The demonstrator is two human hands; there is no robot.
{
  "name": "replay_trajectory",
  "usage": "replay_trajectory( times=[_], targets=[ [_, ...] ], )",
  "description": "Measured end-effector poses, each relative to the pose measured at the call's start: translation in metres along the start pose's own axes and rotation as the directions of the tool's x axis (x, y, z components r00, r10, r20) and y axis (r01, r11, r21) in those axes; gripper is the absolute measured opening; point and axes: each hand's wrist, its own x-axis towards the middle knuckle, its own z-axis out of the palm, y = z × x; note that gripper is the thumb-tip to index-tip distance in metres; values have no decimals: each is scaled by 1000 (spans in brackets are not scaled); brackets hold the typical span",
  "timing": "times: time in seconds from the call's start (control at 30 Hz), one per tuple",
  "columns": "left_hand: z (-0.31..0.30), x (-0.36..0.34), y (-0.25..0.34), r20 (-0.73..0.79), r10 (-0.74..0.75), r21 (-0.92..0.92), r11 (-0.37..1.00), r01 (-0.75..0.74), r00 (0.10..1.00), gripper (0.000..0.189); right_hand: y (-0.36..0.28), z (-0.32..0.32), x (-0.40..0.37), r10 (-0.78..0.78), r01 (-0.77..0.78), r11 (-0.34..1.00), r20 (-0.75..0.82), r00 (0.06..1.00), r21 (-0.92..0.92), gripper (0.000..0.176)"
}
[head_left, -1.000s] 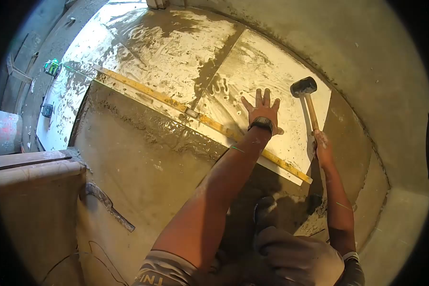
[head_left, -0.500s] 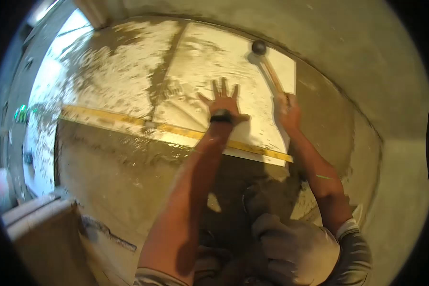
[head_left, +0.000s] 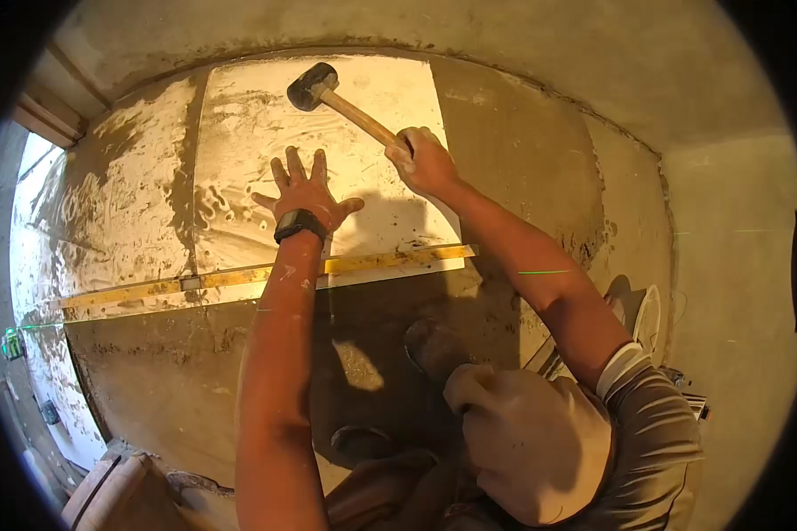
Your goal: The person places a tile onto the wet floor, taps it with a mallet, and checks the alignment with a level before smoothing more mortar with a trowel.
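Note:
My left hand [head_left: 307, 195] lies flat with fingers spread on a pale floor tile [head_left: 398, 97] smeared with wet mortar; a dark watch [head_left: 299, 225] is on that wrist. My right hand [head_left: 427, 162] is wrapped round the wooden handle of a rubber mallet [head_left: 352, 113]. The mallet's black head is over the far part of the tile; whether it touches cannot be made out. A yellow spirit level [head_left: 398, 258] lies along the tile's near edge, passing under or behind my left forearm and reaching across the neighbouring tile [head_left: 124, 195].
Grey mortar bed [head_left: 505, 133] stretches right of the tile and in front of it. Bare walls [head_left: 735, 221] stand behind and right. A green-lit laser device [head_left: 11, 343] sits far left. A white bucket [head_left: 648, 319] is by my right elbow. A box-like object [head_left: 119, 496] stands lower left.
My view has turned, so the tiles appear further left and more level. The mallet's head has swung leftward over the tile. My left hand stays spread on the tile.

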Motion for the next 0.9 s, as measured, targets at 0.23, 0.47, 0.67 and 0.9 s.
replay_trajectory(
  times=[0.23, 0.47, 0.67, 0.9],
  targets=[
    [-1, -4, 1, -21, 25, 13, 1000, -24, 999, 111, 85, -67, -76, 26, 4, 991, -221, 975, 133, 41],
    [1, -3, -6, -22, 33, 93, 995, -31, 999, 114, 237, -156, -288, 483, -547, 820, -310, 819, -167, 75],
    [-6, 28, -29, -13, 55, 141, 989, -52, 998, 113, 244, -144, -478, 720, -776, 617, -304, 624, -130, 72],
    [-19, 8, 20, -208, 387, 0, 918, -396, 898, 98, 199, -103, -524, 779, -785, 614, -98, 619, -83, 60]
  ],
)
